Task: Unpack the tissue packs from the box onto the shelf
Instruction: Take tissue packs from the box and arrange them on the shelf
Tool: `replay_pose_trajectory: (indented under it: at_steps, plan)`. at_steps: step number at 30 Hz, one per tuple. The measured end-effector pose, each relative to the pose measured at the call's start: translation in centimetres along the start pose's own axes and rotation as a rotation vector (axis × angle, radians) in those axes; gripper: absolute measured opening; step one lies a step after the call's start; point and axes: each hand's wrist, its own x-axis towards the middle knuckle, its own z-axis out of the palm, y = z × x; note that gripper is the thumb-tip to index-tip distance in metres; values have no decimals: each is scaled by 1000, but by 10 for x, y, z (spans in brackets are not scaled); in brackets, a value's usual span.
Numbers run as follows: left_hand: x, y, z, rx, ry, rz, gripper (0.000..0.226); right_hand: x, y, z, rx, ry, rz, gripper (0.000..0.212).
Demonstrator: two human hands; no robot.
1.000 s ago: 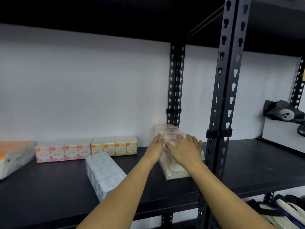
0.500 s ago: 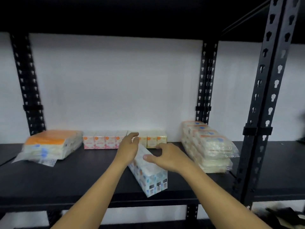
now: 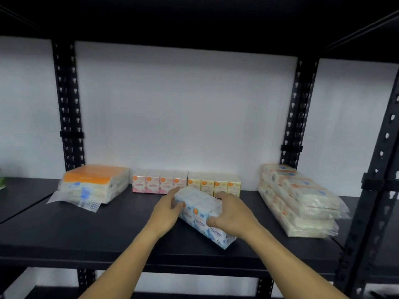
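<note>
A blue and white tissue pack (image 3: 199, 210) lies at an angle on the black shelf (image 3: 86, 229), near its middle. My left hand (image 3: 167, 211) grips the pack's left end. My right hand (image 3: 232, 214) covers its right side, fingers wrapped over the top. Behind it a row of pink tissue packs (image 3: 158, 183) and yellow tissue packs (image 3: 216, 184) stands against the white wall. An orange-topped tissue bundle (image 3: 95, 184) rests at the left. A stack of clear-wrapped tissue bundles (image 3: 300, 199) sits at the right. No box is in view.
Black perforated uprights stand at the back left (image 3: 68, 108), back right (image 3: 296, 111) and front right (image 3: 371, 190). A dark shelf board hangs overhead. Bare shelf surface shows in front of the orange bundle.
Both hands left the clear-wrapped stack at the right and took hold of the blue pack. The pack has been turned from lengthwise toward crosswise. The view swung left.
</note>
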Motion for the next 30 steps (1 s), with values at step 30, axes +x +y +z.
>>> replay_pose_trajectory:
  at_steps: [30]
  plan:
    - [63,-94,-68,-82,586,-19,48,170,-50,98,186,38,-311,62]
